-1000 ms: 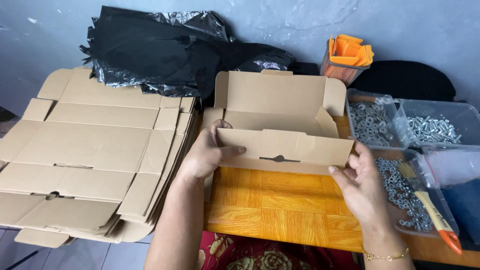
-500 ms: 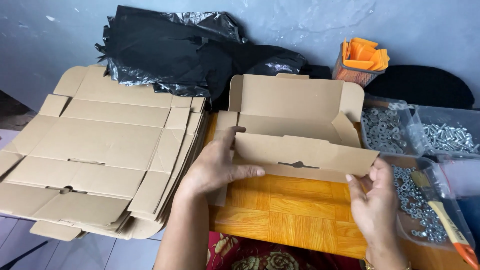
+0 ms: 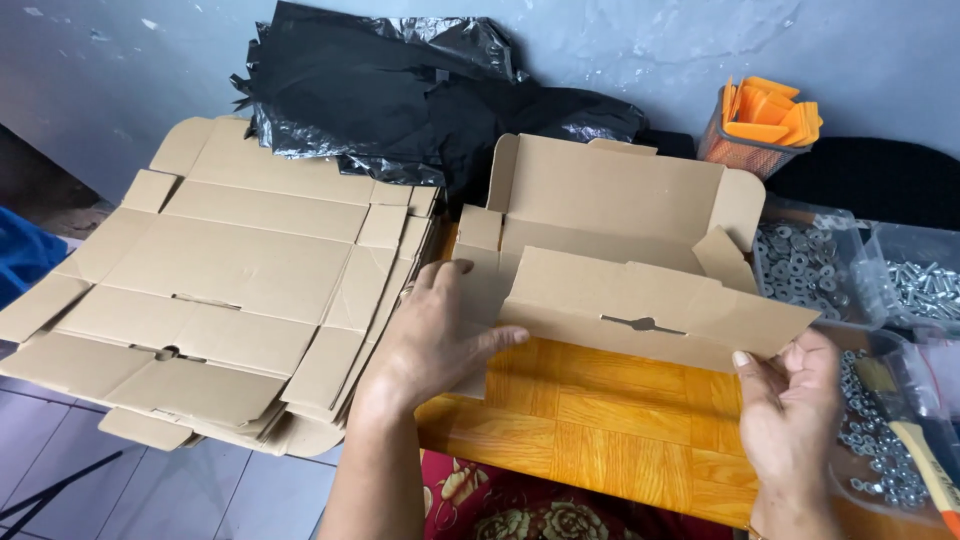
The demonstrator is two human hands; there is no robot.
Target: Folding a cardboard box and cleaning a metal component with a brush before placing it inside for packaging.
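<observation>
The left hand point(image 3: 435, 335) presses spread fingers point(image 3: 497, 340) flat on the brown corrugated cardboard box point(image 3: 610, 230); right hand point(image 3: 790, 400) fingers pinch its slotted front flap point(image 3: 650, 310). It rests half-folded on the orange wood-patterned counter point(image 3: 590, 420), beside the stack of flat cardboard blanks point(image 3: 230, 270). Uneven pressure could crease the flap crooked.

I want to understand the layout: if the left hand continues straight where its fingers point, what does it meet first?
Probably the front flap of the cardboard box; the left hand points right, fingertips already at its edge.

Right hand point(image 3: 790, 420) cut off at the wrist (bottom edge), tool handle point(image 3: 925, 465) at the corner.
</observation>
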